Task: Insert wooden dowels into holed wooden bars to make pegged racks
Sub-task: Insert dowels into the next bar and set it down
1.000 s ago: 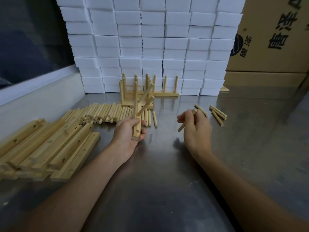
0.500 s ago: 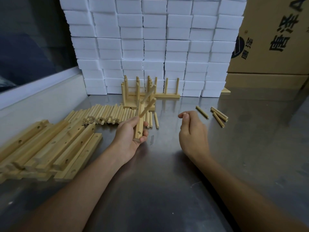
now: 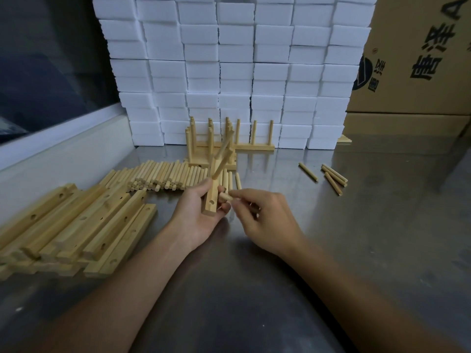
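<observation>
Above the surface (image 3: 280, 289), left hand (image 3: 201, 212) grips bar (image 3: 211, 200) tilted, exposing its free hole; right hand (image 3: 265, 220) pinches dowel (image 3: 225, 196), tip aimed there, presumably for insertion

Pale matt wood bars (image 3: 76, 225) and dowels (image 3: 163, 175) — on a dull-sheened, scuffed metal table (image 3: 382, 225).

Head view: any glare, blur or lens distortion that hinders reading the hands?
Head view: wide-angle bending bows the white box stack; dim light, soft sheen on the steel table, no harsh glare; left hand and right hand sharp; forearms shadow the near tabletop.
</observation>
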